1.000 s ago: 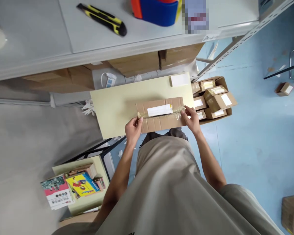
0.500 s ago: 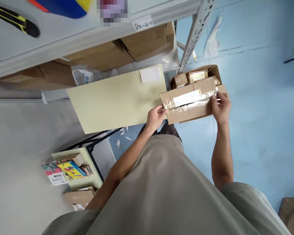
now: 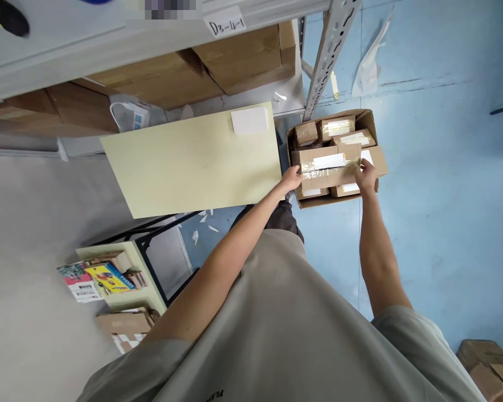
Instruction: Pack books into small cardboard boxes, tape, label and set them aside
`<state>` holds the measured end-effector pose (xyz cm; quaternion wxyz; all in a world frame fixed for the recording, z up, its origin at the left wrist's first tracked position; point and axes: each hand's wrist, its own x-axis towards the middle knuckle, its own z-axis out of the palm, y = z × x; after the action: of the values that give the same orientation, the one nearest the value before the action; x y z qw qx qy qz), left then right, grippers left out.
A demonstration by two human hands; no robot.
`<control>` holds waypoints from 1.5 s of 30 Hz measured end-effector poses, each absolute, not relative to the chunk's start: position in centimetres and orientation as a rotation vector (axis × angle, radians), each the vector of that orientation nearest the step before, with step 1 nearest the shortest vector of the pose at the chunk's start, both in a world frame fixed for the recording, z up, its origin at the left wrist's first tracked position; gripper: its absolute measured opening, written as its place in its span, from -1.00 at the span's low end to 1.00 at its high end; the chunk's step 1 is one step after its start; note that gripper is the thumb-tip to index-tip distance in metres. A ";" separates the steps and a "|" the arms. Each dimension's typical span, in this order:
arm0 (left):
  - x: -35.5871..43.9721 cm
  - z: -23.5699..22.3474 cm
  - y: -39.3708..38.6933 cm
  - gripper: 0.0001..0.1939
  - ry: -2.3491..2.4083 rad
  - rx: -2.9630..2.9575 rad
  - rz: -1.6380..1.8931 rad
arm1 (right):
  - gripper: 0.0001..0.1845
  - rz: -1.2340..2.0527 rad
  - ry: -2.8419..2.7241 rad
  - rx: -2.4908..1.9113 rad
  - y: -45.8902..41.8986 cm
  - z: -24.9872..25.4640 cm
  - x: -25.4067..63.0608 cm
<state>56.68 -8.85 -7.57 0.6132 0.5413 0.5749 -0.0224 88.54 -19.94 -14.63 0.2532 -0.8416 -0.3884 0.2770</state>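
Observation:
A long taped cardboard box (image 3: 330,177) with a white label lies level between my two hands, over a larger open carton (image 3: 374,125). My left hand (image 3: 291,178) grips its left end, and my right hand (image 3: 365,176) has its fingers closed on the right end. Inside the carton, smaller taped boxes show around it: a parcel (image 3: 337,126) at the back, another parcel (image 3: 306,134) at the back left, and others at the front. Whether the held box rests on those beneath cannot be made out.
Left of the carton stands a pale yellow tabletop (image 3: 192,162) with a white card (image 3: 249,120) on it. A perforated metal post (image 3: 330,53) rises behind the carton. Brown boxes (image 3: 243,61) fill the shelf at the back. Books (image 3: 113,276) lie on a lower stand at left.
The long box has moved away from my body and down to the open carton, with both hands still on it. More of the boxes inside the carton now show.

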 end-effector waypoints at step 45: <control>-17.5 6.2 -45.4 -0.71 1.975 -0.509 2.024 | -0.43 1.667 -2.431 -0.503 -15.1 8.9 -10.6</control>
<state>-17.49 -45.40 6.18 0.1340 -0.1756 0.6811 0.6981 -10.63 -15.15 8.88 0.0757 -0.1678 -0.8106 0.5559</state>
